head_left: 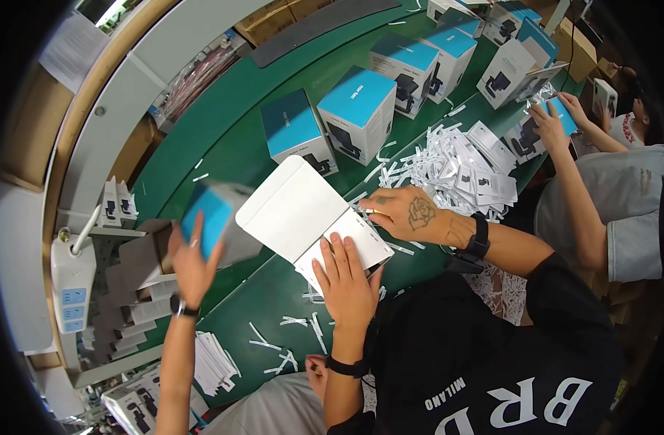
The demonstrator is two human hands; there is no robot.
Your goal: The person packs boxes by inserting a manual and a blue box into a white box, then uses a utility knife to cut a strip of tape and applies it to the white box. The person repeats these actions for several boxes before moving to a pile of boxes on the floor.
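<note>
In the middle, a white carton is tipped toward me with its large white lid flap standing open. My left hand lies across its printed white panel, fingers long over it and thumb round the right edge. My right hand is at the carton's upper right, fingers curled together; a small yellowish bit shows at the fingertips, too hidden to name. Beyond it spreads a heap of white paper strips and small packets. To the left, a co-worker's hand is on a blurred blue-topped box.
Several blue-topped cartons stand along the green table. Another co-worker's hands handle a box at right. Loose strips, a paper stack and a white power strip are at left. Near my left wrist is another person's hand.
</note>
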